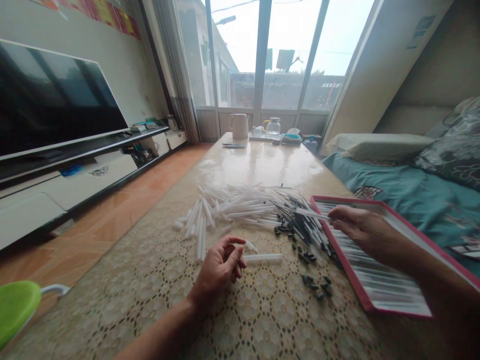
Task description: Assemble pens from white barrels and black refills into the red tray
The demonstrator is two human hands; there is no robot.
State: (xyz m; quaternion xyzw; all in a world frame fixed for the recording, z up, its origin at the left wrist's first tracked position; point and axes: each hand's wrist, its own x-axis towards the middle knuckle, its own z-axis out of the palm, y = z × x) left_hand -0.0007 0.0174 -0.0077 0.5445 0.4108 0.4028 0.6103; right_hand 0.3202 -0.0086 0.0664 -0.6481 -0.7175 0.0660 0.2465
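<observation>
My right hand (354, 222) pinches a slim white translucent tube (312, 214) over the left side of a red-rimmed box (348, 275). Many similar tubes lie side by side in that box. Near the middle of the table, my left hand (223, 257) is loosely curled, with thumb and index finger apart and no held object visible. Close to its fingertips lies a single white tube (264, 257). Beyond it spreads a loose heap of white tubes (240, 202). Dark thin pointed sticks (305, 225) are piled beside the box, and small black caps (307, 256) are scattered nearby.
The long table has a patterned cover (150, 280). At its far end stand a beige jug (239, 126), a glass pitcher (273, 128) and a tissue pack (291, 136). A green stool (18, 310) is at lower left; a teal-covered sofa (408, 177) runs along the right.
</observation>
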